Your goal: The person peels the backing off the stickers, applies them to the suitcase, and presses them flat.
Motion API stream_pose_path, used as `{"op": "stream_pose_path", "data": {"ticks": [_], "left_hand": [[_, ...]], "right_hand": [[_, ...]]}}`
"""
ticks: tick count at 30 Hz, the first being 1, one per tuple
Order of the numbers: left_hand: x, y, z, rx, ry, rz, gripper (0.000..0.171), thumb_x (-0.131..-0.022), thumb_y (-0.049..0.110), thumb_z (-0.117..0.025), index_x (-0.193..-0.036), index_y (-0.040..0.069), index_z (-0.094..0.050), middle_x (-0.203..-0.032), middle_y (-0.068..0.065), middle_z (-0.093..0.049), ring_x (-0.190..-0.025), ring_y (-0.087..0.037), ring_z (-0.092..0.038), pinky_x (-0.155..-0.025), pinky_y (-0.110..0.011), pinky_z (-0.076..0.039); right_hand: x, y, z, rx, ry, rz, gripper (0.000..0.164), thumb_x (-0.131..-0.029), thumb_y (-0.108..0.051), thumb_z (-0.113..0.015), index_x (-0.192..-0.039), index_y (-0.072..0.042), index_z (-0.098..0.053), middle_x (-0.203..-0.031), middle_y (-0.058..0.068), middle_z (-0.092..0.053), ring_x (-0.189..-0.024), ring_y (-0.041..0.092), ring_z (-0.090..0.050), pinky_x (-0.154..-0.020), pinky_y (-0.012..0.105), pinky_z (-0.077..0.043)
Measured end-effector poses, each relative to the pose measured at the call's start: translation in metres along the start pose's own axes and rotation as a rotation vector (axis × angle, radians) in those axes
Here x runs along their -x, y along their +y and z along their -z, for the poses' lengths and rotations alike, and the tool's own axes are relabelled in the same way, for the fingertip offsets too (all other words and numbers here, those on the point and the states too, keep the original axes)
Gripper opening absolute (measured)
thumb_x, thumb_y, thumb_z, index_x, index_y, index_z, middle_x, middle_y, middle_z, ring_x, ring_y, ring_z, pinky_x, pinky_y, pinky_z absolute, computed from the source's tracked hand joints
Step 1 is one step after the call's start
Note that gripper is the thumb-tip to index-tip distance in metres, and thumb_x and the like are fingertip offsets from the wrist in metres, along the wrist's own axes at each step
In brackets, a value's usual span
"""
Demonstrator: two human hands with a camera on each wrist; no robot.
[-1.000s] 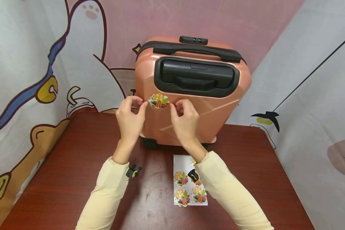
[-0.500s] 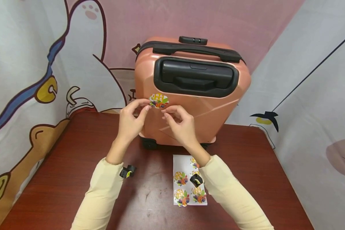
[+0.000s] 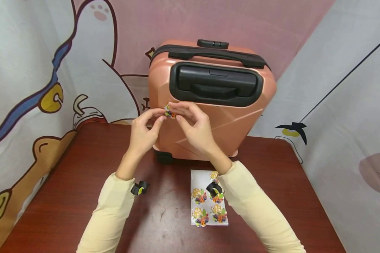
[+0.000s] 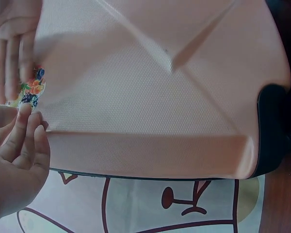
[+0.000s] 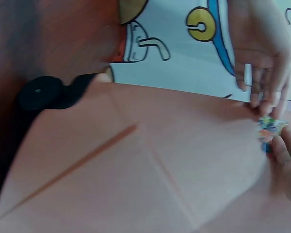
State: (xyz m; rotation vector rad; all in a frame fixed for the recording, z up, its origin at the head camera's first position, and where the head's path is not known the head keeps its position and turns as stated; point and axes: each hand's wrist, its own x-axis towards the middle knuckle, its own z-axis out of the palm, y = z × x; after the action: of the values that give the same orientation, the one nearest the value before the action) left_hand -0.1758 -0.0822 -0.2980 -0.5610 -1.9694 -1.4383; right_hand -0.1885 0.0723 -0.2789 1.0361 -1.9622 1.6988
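Left hand (image 3: 144, 130): we're pinching sticker (image 3: 169, 114) by its left edge | right hand (image 3: 196, 127): we're covering its right part, fingers straight, not gripping | we're holding sticker at near face of suitcase (image 3: 223, 121), left side | sheet (image 3: 197, 179) is lying nearer us on table (image 3: 272, 182)

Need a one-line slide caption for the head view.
Left hand and right hand at a fruit sticker by a salmon-coloured suitcase, with a sticker sheet on the table.

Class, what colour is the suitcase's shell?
The suitcase's shell is pinkish orange; it shows best in the head view.
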Motion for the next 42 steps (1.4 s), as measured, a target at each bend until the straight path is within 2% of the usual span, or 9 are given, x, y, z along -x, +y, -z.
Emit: {"op": "stream_pose_path", "data": {"ticks": [5, 9, 12, 15, 20, 28, 33, 37, 42], "left_hand": [[-0.001, 0.017, 0.002, -0.026, -0.006, 0.012, 0.014, -0.082, -0.013, -0.056, -0.094, -0.015, -0.061, -0.083, -0.025, -0.064, -0.075, -0.033, -0.061, -0.061, -0.025, -0.045], [0.0, 0.002, -0.001, -0.01, -0.001, 0.006, 0.014, -0.082, -0.011, -0.057, -0.095, -0.012, -0.062, -0.083, -0.022, -0.065, -0.073, -0.03, -0.061, -0.06, -0.027, -0.045], [0.001, -0.014, -0.003, 0.002, 0.003, 0.004, 0.015, -0.083, -0.008, -0.058, -0.097, -0.008, -0.064, -0.084, -0.018, -0.066, -0.074, -0.026, -0.061, -0.06, -0.027, -0.045], [0.002, -0.02, -0.003, -0.001, 0.003, -0.002, 0.016, -0.083, -0.007, -0.059, -0.098, -0.005, -0.064, -0.084, -0.014, -0.067, -0.074, -0.021, -0.061, -0.059, -0.026, -0.046], [0.002, -0.021, -0.002, -0.002, 0.0, -0.022, 0.016, -0.083, -0.006, -0.059, -0.099, -0.004, -0.065, -0.084, -0.012, -0.067, -0.075, -0.018, -0.061, -0.059, -0.024, -0.045], [0.002, -0.021, -0.002, 0.001, 0.003, -0.021, 0.016, -0.083, -0.007, -0.06, -0.098, -0.006, -0.064, -0.083, -0.015, -0.067, -0.075, -0.022, -0.062, -0.059, -0.022, -0.045], [0.002, -0.02, -0.003, 0.001, -0.003, -0.011, 0.016, -0.082, -0.006, -0.06, -0.098, -0.005, -0.064, -0.084, -0.015, -0.067, -0.075, -0.022, -0.061, -0.06, -0.023, -0.046], [0.002, -0.019, -0.002, -0.015, -0.016, 0.009, 0.016, -0.084, -0.005, -0.059, -0.099, -0.003, -0.064, -0.085, -0.012, -0.067, -0.075, -0.018, -0.061, -0.061, -0.026, -0.046], [0.002, -0.014, 0.0, -0.018, -0.021, 0.013, 0.017, -0.083, -0.006, -0.058, -0.099, -0.005, -0.064, -0.084, -0.014, -0.067, -0.076, -0.021, -0.061, -0.061, -0.028, -0.046]], "right_hand": [[-0.006, -0.002, -0.001, 0.002, -0.028, 0.019, 0.027, -0.085, 0.014, -0.048, -0.11, 0.006, -0.055, -0.116, 0.016, -0.06, -0.105, 0.023, -0.058, -0.089, 0.035, -0.044], [0.003, 0.001, -0.002, 0.003, -0.034, -0.066, 0.028, -0.085, 0.015, -0.048, -0.111, 0.008, -0.054, -0.114, 0.018, -0.06, -0.104, 0.026, -0.058, -0.091, 0.034, -0.044], [0.013, -0.002, -0.004, 0.034, -0.042, -0.125, 0.027, -0.083, 0.018, -0.047, -0.109, 0.011, -0.054, -0.11, 0.024, -0.06, -0.102, 0.032, -0.058, -0.09, 0.038, -0.044], [0.02, -0.005, -0.004, 0.064, -0.056, -0.158, 0.024, -0.082, 0.019, -0.046, -0.105, 0.015, -0.053, -0.106, 0.028, -0.06, -0.099, 0.038, -0.058, -0.087, 0.044, -0.045], [0.018, -0.003, -0.001, 0.059, -0.046, -0.139, 0.024, -0.082, 0.018, -0.047, -0.105, 0.014, -0.054, -0.105, 0.026, -0.061, -0.098, 0.036, -0.059, -0.087, 0.041, -0.045], [-0.001, -0.003, 0.001, 0.027, -0.013, -0.022, 0.028, -0.084, 0.017, -0.048, -0.109, 0.007, -0.055, -0.113, 0.017, -0.061, -0.102, 0.025, -0.059, -0.088, 0.032, -0.045], [0.008, -0.008, -0.003, 0.031, -0.022, -0.091, 0.027, -0.083, 0.02, -0.045, -0.107, 0.013, -0.053, -0.109, 0.024, -0.06, -0.101, 0.033, -0.058, -0.088, 0.04, -0.045], [0.02, -0.008, -0.006, 0.046, -0.046, -0.174, 0.025, -0.082, 0.02, -0.044, -0.106, 0.015, -0.052, -0.106, 0.028, -0.059, -0.1, 0.037, -0.057, -0.074, 0.048, -0.049], [0.018, 0.009, -0.003, 0.055, -0.046, -0.123, 0.027, -0.083, 0.017, -0.046, -0.108, 0.009, -0.055, -0.108, 0.02, -0.062, -0.101, 0.027, -0.059, -0.081, 0.037, -0.049]]}}
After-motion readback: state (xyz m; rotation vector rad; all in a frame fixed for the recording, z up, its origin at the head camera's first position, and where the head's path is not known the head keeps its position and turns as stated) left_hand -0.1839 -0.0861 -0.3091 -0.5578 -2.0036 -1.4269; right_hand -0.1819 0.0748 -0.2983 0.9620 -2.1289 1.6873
